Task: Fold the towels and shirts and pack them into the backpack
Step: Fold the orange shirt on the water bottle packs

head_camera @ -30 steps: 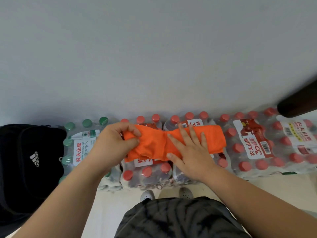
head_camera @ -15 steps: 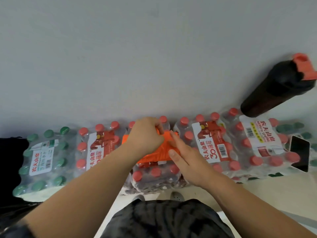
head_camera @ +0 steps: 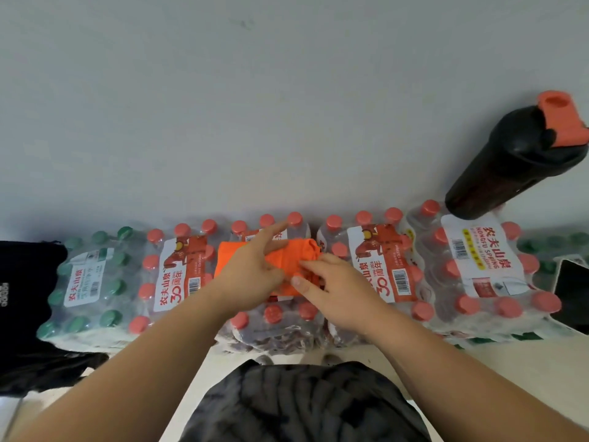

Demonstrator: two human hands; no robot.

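Note:
A small orange towel [head_camera: 288, 261], folded into a compact bundle, lies on top of shrink-wrapped packs of water bottles [head_camera: 382, 266]. My left hand [head_camera: 255, 272] rests over the towel's left half with fingers spread, pressing it down. From the right, my right hand [head_camera: 331, 282] pinches the bundle's near right edge between thumb and fingers. The black backpack [head_camera: 22, 301] stands at the far left, only partly in view, apart from both hands.
Packs of red-capped and green-capped bottles [head_camera: 92, 275] run in a row along a grey wall. A black shaker bottle [head_camera: 510, 161] with an orange lid stands on the right packs. A dark phone [head_camera: 573, 295] lies at the right edge.
The towel went from a long strip to a short bundle as my left hand folded its left end over to the right. The view swung right, so the backpack slid toward the left edge.

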